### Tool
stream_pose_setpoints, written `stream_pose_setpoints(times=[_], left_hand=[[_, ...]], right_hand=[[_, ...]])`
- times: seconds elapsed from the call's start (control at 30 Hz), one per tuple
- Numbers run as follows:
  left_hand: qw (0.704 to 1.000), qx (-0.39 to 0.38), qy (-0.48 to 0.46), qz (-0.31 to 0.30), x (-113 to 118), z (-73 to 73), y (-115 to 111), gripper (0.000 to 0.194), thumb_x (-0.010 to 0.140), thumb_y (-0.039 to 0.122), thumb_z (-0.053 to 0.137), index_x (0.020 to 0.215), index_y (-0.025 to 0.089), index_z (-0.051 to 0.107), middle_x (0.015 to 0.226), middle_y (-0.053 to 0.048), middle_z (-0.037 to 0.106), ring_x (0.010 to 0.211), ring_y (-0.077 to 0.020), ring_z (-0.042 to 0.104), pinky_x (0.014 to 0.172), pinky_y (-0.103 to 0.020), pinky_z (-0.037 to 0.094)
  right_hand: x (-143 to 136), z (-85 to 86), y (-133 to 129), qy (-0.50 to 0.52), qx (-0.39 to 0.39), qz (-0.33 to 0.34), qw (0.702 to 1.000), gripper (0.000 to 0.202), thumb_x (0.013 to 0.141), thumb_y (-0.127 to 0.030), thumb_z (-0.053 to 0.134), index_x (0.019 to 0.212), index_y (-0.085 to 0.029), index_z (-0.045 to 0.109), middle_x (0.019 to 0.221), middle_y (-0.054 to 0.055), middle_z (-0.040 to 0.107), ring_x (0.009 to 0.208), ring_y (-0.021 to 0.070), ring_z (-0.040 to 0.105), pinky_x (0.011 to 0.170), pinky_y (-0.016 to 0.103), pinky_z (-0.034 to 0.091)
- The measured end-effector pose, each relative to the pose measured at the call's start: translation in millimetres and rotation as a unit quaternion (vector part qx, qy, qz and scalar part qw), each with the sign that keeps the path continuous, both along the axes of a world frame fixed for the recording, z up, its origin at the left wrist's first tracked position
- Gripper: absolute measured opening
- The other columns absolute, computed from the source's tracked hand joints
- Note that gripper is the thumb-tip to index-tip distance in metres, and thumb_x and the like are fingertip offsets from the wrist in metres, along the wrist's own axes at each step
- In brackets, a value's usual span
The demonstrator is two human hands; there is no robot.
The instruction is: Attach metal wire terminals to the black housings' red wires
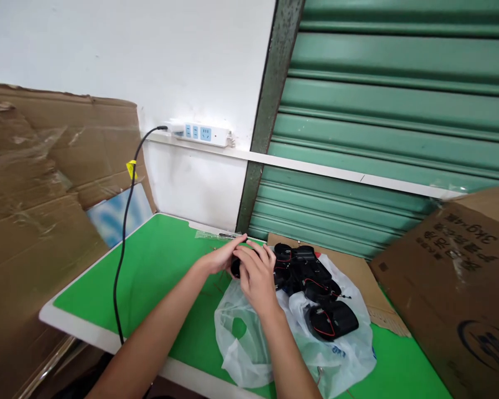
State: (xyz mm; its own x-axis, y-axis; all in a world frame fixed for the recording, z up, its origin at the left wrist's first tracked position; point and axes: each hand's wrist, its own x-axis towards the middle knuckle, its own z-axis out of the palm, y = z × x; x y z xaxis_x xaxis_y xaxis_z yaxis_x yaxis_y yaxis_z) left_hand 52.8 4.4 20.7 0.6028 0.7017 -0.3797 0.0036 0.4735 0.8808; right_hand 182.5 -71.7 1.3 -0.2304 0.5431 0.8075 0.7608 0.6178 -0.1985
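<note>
Black housing (235, 269) clasped between left hand (221, 258) and right hand (256, 272), red-wired housings (343, 319) at their 4 o'clock.

Black part (235, 269) mostly hidden by left hand (221, 258) and right hand (256, 272); carton (432, 293) cut off at right edge; bag lettering (338, 351) illegible.

Through my feed I see what looks like a workshop: wired parts (343, 320) on the table (149, 271), roller shutter (399, 122) and power strip (216, 136) behind it.
</note>
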Motion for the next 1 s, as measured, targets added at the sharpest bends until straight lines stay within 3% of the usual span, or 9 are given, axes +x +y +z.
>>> stream_pose_setpoints(times=[0.13,0.3,0.4,0.47,0.57,0.73,0.83,1.0], left_hand=[[0.993,-0.114,-0.044,0.006,0.7,-16.5,-5.7,0.056,0.08,0.071,0.057,0.093,0.018,0.07,0.072,-0.001,0.071,0.067,-0.0152,0.064,0.064,-0.024,0.046],[0.986,-0.099,-0.119,0.066,-1.0,-26.3,-9.1,0.04,0.088,0.051,0.056,0.1,0.015,0.071,0.082,-0.004,0.074,0.073,-0.0154,0.065,0.07,-0.025,0.048],[0.986,-0.085,-0.137,0.052,-1.7,-27.4,-12.2,0.045,0.087,0.052,0.058,0.109,0.015,0.069,0.081,-0.004,0.073,0.069,-0.0159,0.065,0.068,-0.025,0.047],[0.987,-0.058,-0.146,0.036,-1.1,-25.9,-15.5,0.051,0.085,0.054,0.06,0.117,0.015,0.066,0.078,-0.004,0.073,0.065,-0.0163,0.065,0.064,-0.025,0.046],[0.987,0.004,-0.16,0.008,1.6,-20.7,-21.1,0.06,0.083,0.055,0.06,0.129,0.016,0.06,0.078,-0.003,0.073,0.062,-0.0162,0.065,0.062,-0.024,0.045],[0.985,0.038,-0.166,0.031,5.4,-12.3,-26.3,0.061,0.084,0.053,0.054,0.132,0.016,0.056,0.094,-0.007,0.075,0.064,-0.016,0.066,0.061,-0.024,0.047],[0.982,0.043,-0.175,0.058,5.9,-11.5,-25.9,0.059,0.085,0.052,0.051,0.132,0.018,0.055,0.1,-0.007,0.073,0.064,-0.0163,0.067,0.057,-0.024,0.047],[0.983,0.049,-0.165,0.07,7.4,-16.1,-24.1,0.058,0.085,0.05,0.051,0.134,0.018,0.055,0.106,-0.007,0.071,0.069,-0.0162,0.067,0.058,-0.024,0.048]], right_hand=[[-0.5,-0.4,-2.5,-0.041,-0.025,-0.019,0.999,0.036,0.091,-0.007,0.052,0.116,-0.028,0.066,0.126,0.002,0.066,0.13,0.0254,0.047,0.114,0.05,0.024],[-1.7,2.9,-3.6,0.045,0.002,-0.066,0.997,0.043,0.086,-0.013,0.052,0.126,-0.024,0.061,0.137,0.009,0.056,0.131,0.0283,0.045,0.11,0.051,0.033],[0.6,1.9,1.1,0.166,0.021,-0.123,0.978,0.027,0.089,-0.023,0.056,0.115,-0.02,0.061,0.115,0.01,0.063,0.11,0.0249,0.056,0.096,0.044,0.045],[2.6,-0.9,5.9,0.263,-0.028,-0.15,0.953,0.021,0.09,-0.032,0.061,0.105,-0.018,0.059,0.089,0.005,0.063,0.084,0.0194,0.059,0.079,0.035,0.049],[4.7,-5.9,12.4,0.389,-0.137,-0.122,0.903,0.028,0.088,-0.044,0.064,0.096,-0.018,0.055,0.068,-0.004,0.054,0.059,0.0128,0.052,0.06,0.027,0.044],[5.0,-10.5,17.8,0.507,-0.161,-0.065,0.844,0.036,0.08,-0.047,0.072,0.094,-0.019,0.053,0.074,-0.003,0.055,0.061,0.0114,0.058,0.059,0.024,0.046],[6.2,-12.1,20.7,0.531,-0.165,-0.062,0.829,0.037,0.076,-0.046,0.076,0.091,-0.018,0.057,0.071,-0.002,0.058,0.062,0.0121,0.059,0.058,0.023,0.046],[8.2,-14.2,22.6,0.515,-0.203,-0.051,0.831,0.033,0.076,-0.046,0.075,0.083,-0.015,0.067,0.071,0.004,0.068,0.064,0.0147,0.062,0.06,0.026,0.051]])
